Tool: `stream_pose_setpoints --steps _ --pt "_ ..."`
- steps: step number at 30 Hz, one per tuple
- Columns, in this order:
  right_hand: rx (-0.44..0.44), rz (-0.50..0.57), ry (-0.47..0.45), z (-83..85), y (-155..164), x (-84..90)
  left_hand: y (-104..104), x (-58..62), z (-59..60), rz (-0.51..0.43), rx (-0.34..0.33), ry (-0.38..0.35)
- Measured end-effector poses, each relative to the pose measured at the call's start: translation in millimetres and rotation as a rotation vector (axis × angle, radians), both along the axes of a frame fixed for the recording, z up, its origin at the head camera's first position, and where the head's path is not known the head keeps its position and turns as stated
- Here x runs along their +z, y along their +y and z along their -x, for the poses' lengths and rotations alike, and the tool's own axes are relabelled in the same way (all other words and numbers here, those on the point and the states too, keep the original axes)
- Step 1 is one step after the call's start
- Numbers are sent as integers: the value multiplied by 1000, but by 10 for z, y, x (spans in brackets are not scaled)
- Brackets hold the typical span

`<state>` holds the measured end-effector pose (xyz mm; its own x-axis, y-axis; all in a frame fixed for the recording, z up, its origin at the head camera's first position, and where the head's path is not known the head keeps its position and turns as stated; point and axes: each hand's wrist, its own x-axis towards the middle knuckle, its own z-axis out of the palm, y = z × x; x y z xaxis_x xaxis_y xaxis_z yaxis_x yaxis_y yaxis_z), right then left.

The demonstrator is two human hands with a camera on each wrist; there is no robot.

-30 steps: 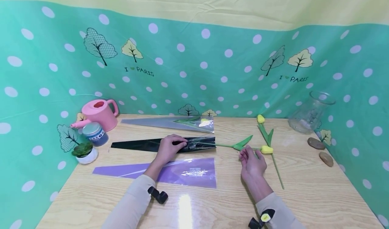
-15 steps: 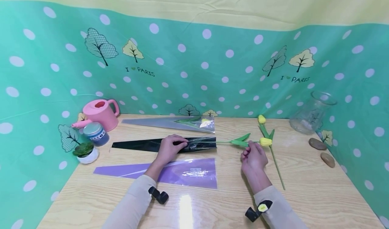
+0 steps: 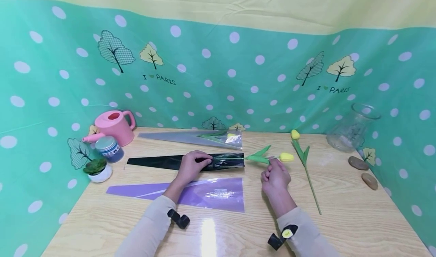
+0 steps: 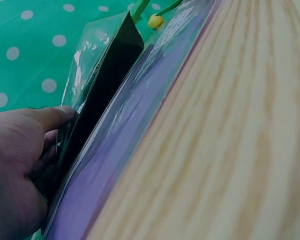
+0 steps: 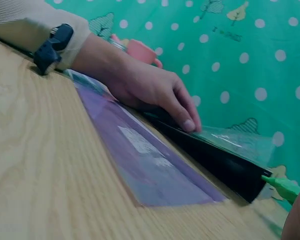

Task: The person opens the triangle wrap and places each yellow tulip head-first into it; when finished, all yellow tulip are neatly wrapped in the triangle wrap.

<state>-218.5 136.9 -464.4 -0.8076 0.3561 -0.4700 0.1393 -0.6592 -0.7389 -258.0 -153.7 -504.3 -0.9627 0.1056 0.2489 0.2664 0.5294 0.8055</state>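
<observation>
My left hand (image 3: 191,167) pinches the upper film of a black flower sleeve (image 3: 223,165) with a clear front. In the right wrist view that film stands lifted from the black back, so the sleeve's wide mouth gapes. My right hand (image 3: 276,176) pinches an artificial yellow tulip (image 3: 287,157) by the stem just below its bloom. The tulip's lower stem lies inside the black sleeve, while its leaves are just outside the mouth. Only an edge of the right hand (image 5: 297,220) shows in the right wrist view.
A purple sleeve (image 3: 214,196) lies in front, and a grey sleeve (image 3: 170,137) holding a tulip lies behind. Another yellow tulip (image 3: 310,179) rests at right. Farther out are a glass vase (image 3: 349,130), stones (image 3: 369,181), a pink watering can (image 3: 117,128), a blue jar (image 3: 110,151) and a potted succulent (image 3: 100,172).
My right hand has taken hold of the tulip's stem and moved left, sliding the stem deeper into the black sleeve. The left hand keeps its place on the sleeve.
</observation>
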Motion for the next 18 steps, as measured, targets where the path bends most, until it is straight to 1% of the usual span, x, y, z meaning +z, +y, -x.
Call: stream_pose_setpoints --steps 3,11,18 --pt "3 2 0 -21 -75 -11 15 1 -6 -6 1 1" --pt "55 -6 -3 -44 -309 -26 17 26 -16 3 1 8" --pt "48 -20 -25 -61 -524 -38 34 28 -11 8 1 27"
